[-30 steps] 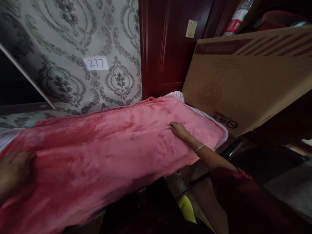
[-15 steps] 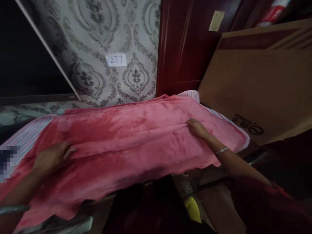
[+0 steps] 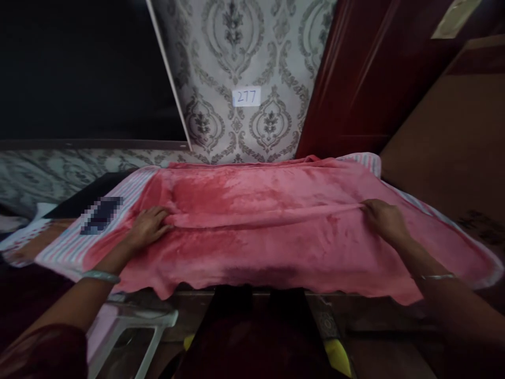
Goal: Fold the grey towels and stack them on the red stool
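A pink plush blanket (image 3: 276, 247) lies spread across a long surface, its edge hanging at the front. One long raised fold runs across it from side to side. My left hand (image 3: 150, 229) has its fingers closed on the left end of that fold. At the other end, my right hand (image 3: 384, 221) pinches the fabric between thumb and fingers. The fold is stretched between both hands. Under the blanket, a striped cloth (image 3: 65, 247) shows at the left and far right corner.
A dark screen (image 3: 87, 73) stands at the back left against patterned wallpaper with a paper label (image 3: 246, 97). A blurred-out dark item (image 3: 102, 216) rests on the striped cloth. To the right are a red door (image 3: 351, 79) and a cardboard box (image 3: 453, 137). A white plastic stool (image 3: 158, 323) is below.
The view has swung left, so everything sits further right in the picture and more of the screen and stool shows. Both hands still grip the same fold of the blanket.
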Action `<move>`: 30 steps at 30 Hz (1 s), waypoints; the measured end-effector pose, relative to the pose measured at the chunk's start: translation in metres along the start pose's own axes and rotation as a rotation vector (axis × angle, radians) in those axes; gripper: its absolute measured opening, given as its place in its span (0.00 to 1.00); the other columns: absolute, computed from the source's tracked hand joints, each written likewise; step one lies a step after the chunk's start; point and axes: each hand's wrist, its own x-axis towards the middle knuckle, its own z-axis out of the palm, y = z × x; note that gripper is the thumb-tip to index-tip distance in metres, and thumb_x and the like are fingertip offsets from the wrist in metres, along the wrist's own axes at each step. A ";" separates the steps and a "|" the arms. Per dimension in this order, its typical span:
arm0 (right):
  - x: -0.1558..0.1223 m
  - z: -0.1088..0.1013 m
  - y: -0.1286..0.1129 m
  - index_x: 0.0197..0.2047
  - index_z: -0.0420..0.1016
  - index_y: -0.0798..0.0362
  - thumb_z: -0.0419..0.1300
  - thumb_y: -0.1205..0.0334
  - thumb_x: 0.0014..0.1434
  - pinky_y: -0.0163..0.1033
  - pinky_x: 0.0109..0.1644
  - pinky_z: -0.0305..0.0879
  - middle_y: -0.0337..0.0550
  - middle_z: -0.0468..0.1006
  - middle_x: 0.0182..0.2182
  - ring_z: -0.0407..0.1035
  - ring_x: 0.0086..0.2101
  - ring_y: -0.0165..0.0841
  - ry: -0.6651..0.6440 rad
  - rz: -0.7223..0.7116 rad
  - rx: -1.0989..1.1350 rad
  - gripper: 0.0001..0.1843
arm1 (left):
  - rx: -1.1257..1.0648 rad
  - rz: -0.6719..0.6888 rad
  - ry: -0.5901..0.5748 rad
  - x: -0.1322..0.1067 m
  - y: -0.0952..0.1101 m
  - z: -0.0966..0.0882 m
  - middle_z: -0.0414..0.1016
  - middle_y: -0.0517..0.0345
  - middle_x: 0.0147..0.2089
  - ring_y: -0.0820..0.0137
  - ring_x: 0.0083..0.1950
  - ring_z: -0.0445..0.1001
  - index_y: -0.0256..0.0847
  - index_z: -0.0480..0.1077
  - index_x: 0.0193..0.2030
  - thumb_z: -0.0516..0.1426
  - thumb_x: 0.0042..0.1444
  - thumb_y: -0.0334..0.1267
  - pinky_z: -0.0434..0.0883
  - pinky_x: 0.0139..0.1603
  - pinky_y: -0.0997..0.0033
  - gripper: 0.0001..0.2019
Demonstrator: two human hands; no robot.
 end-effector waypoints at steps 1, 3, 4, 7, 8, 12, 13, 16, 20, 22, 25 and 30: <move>0.001 -0.002 -0.001 0.42 0.80 0.57 0.50 0.63 0.62 0.45 0.42 0.67 0.60 0.82 0.43 0.75 0.40 0.46 0.013 0.013 -0.006 0.17 | -0.025 -0.025 0.008 0.000 -0.002 -0.001 0.77 0.40 0.56 0.52 0.59 0.73 0.40 0.72 0.47 0.51 0.55 0.43 0.67 0.61 0.52 0.17; 0.004 -0.005 -0.004 0.41 0.80 0.57 0.50 0.61 0.63 0.45 0.40 0.66 0.60 0.82 0.42 0.75 0.39 0.46 0.045 0.036 -0.004 0.18 | -0.073 -0.114 0.050 0.004 -0.006 -0.004 0.78 0.41 0.51 0.54 0.55 0.75 0.38 0.72 0.46 0.49 0.53 0.39 0.69 0.58 0.55 0.17; 0.005 -0.007 -0.006 0.41 0.80 0.56 0.50 0.61 0.63 0.45 0.39 0.66 0.60 0.82 0.42 0.74 0.38 0.46 0.057 0.047 0.001 0.18 | -0.100 -0.171 0.087 0.007 -0.007 -0.007 0.79 0.41 0.48 0.55 0.51 0.76 0.38 0.72 0.45 0.48 0.53 0.38 0.71 0.55 0.57 0.17; 0.008 -0.015 -0.012 0.40 0.80 0.57 0.49 0.60 0.63 0.44 0.38 0.64 0.61 0.82 0.41 0.73 0.36 0.45 0.081 0.105 0.007 0.18 | -0.167 -0.282 0.234 0.019 -0.002 -0.018 0.79 0.46 0.43 0.59 0.46 0.77 0.38 0.71 0.44 0.46 0.55 0.37 0.72 0.51 0.62 0.16; 0.008 -0.018 -0.014 0.40 0.80 0.57 0.48 0.60 0.63 0.44 0.37 0.63 0.61 0.82 0.40 0.73 0.36 0.45 0.088 0.124 0.007 0.19 | -0.175 -0.290 0.278 0.022 0.001 -0.023 0.79 0.47 0.43 0.60 0.46 0.77 0.38 0.71 0.45 0.45 0.56 0.36 0.72 0.51 0.63 0.16; 0.001 -0.030 -0.016 0.41 0.79 0.60 0.47 0.60 0.64 0.44 0.37 0.61 0.65 0.81 0.39 0.72 0.36 0.45 0.120 0.158 0.017 0.20 | -0.084 -0.288 0.368 0.025 0.014 -0.048 0.79 0.48 0.50 0.59 0.53 0.76 0.40 0.71 0.48 0.46 0.58 0.36 0.71 0.54 0.63 0.16; -0.002 -0.032 -0.016 0.41 0.79 0.60 0.47 0.60 0.64 0.44 0.37 0.61 0.65 0.80 0.39 0.72 0.35 0.46 0.129 0.162 0.022 0.20 | -0.043 -0.296 0.362 0.022 0.017 -0.055 0.78 0.47 0.52 0.58 0.55 0.75 0.40 0.71 0.50 0.47 0.59 0.36 0.71 0.54 0.62 0.17; -0.010 -0.040 -0.013 0.40 0.79 0.57 0.48 0.61 0.63 0.45 0.38 0.62 0.63 0.80 0.38 0.71 0.36 0.47 0.161 0.181 0.045 0.18 | 0.064 -0.312 0.302 0.009 0.025 -0.071 0.75 0.44 0.58 0.55 0.58 0.74 0.38 0.70 0.55 0.46 0.62 0.36 0.70 0.52 0.60 0.19; -0.023 -0.050 -0.011 0.37 0.77 0.54 0.50 0.60 0.62 0.45 0.41 0.64 0.61 0.79 0.38 0.72 0.38 0.47 0.221 0.207 0.089 0.15 | 0.122 -0.301 0.282 -0.013 0.029 -0.085 0.74 0.43 0.59 0.56 0.60 0.73 0.35 0.68 0.56 0.45 0.64 0.35 0.69 0.53 0.61 0.18; -0.032 -0.056 -0.011 0.37 0.77 0.52 0.50 0.60 0.62 0.46 0.42 0.64 0.60 0.79 0.38 0.72 0.40 0.48 0.272 0.227 0.102 0.14 | 0.131 -0.302 0.309 -0.024 0.028 -0.088 0.75 0.43 0.59 0.56 0.59 0.73 0.36 0.69 0.56 0.46 0.64 0.35 0.69 0.52 0.61 0.18; -0.044 -0.067 -0.012 0.39 0.77 0.51 0.51 0.61 0.61 0.46 0.43 0.65 0.58 0.79 0.40 0.73 0.41 0.47 0.356 0.249 0.115 0.13 | 0.162 -0.285 0.364 -0.039 0.023 -0.094 0.76 0.44 0.57 0.57 0.58 0.73 0.37 0.69 0.54 0.45 0.63 0.37 0.69 0.51 0.63 0.18; -0.058 -0.097 -0.018 0.42 0.76 0.57 0.50 0.65 0.60 0.47 0.50 0.64 0.61 0.79 0.41 0.72 0.45 0.48 0.513 0.222 0.106 0.15 | 0.233 -0.307 0.460 -0.059 0.019 -0.116 0.77 0.47 0.53 0.57 0.56 0.74 0.40 0.71 0.51 0.44 0.63 0.41 0.70 0.49 0.62 0.18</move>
